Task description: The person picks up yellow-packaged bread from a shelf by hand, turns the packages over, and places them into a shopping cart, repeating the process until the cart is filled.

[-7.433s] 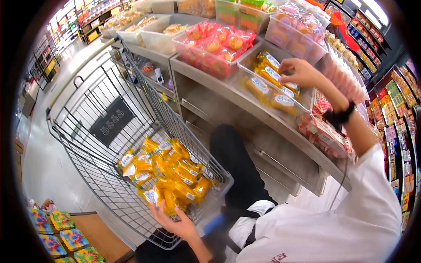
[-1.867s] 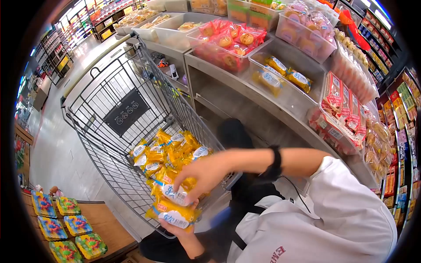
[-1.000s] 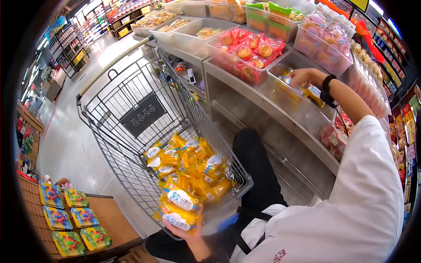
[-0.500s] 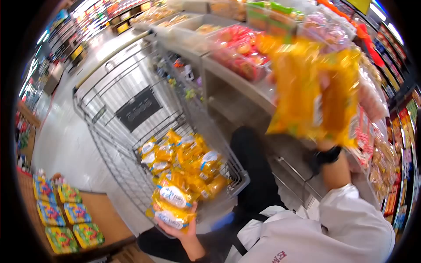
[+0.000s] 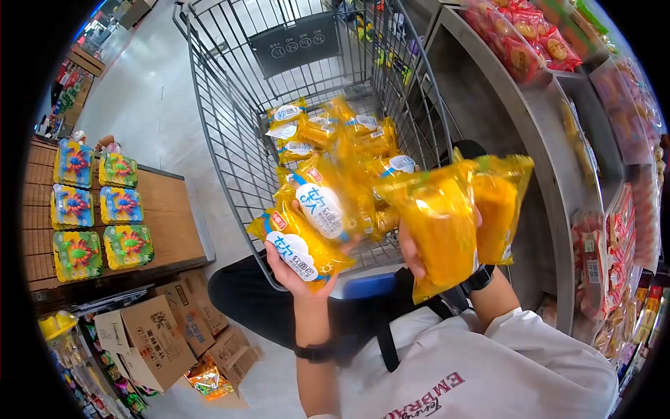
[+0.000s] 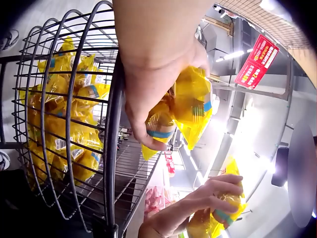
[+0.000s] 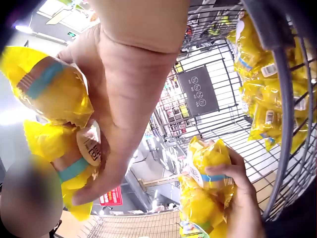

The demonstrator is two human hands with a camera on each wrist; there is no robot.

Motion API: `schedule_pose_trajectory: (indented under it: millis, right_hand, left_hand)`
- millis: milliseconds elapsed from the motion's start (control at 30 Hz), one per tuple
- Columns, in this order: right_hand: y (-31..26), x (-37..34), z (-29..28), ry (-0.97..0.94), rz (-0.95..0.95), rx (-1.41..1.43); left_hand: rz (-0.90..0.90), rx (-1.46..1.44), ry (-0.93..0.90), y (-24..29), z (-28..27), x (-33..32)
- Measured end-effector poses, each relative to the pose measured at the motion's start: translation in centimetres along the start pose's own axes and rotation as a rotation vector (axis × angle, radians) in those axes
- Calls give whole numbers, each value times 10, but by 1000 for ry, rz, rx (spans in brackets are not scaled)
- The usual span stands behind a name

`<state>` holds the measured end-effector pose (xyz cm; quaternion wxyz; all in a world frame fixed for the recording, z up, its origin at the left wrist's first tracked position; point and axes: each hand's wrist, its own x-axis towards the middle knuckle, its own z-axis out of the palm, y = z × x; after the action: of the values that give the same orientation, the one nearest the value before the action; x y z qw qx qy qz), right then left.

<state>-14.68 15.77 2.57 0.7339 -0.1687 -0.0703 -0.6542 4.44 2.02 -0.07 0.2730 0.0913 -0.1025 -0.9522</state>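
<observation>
My left hand (image 5: 309, 289) holds two yellow packets of soft bread (image 5: 299, 250), their white labels facing up, over the near end of the shopping cart (image 7: 284, 104). To its right, my right hand (image 5: 412, 257) grips two more yellow bread packets (image 5: 444, 234) side by side, plain sides toward the head camera, which cover most of its fingers. In the left wrist view, the left thumb and fingers (image 6: 153, 141) wrap the packets outside the wire wall. A pile of the same packets (image 5: 377, 140) lies in the cart.
On the right, the grey display stand (image 5: 513, 84) bears tubs, one with yellow bread packets (image 5: 579, 133), others with red-wrapped pastries (image 5: 537, 35). Left of the cart are a wooden stand (image 5: 167, 216) with colourful packs and cardboard boxes (image 5: 157, 342) on the floor.
My right hand took bread packets from the display tub and brought two down beside my left hand. My left hand keeps its two packets. The head view has swung left and down.
</observation>
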Motion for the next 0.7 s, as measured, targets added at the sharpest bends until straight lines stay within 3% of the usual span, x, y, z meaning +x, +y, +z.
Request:
schedule_pose_trajectory:
  millis: [33, 67, 133, 200, 300, 533, 600, 700]
  right_hand:
    - [10, 6, -10, -207, -134, -105]
    - [5, 3, -5, -201, -136, -102]
    - [-9, -2, 10, 8, 193, -193]
    - [-1, -7, 7, 30, 145, -224]
    - [6, -5, -8, -74, -71, -168]
    - [5, 4, -20, -112, -38, -177]
    - [6, 8, -29, -207, -50, -159]
    - [6, 3, -31, -153, -6, -127]
  left_hand:
    - [0, -12, -14, 0, 0, 0]
    - [-1, -22, -28, 0, 0, -1]
    - [-17, -52, -81, 3, -4, 2]
    - [-34, -87, -131, 2, -6, 2]
    - [-13, -57, -91, 2, -5, 1]
    - [20, -69, -46, 2, -3, 0]
    - [22, -76, -38, 2, -5, 0]
    - [17, -46, -43, 2, -5, 0]
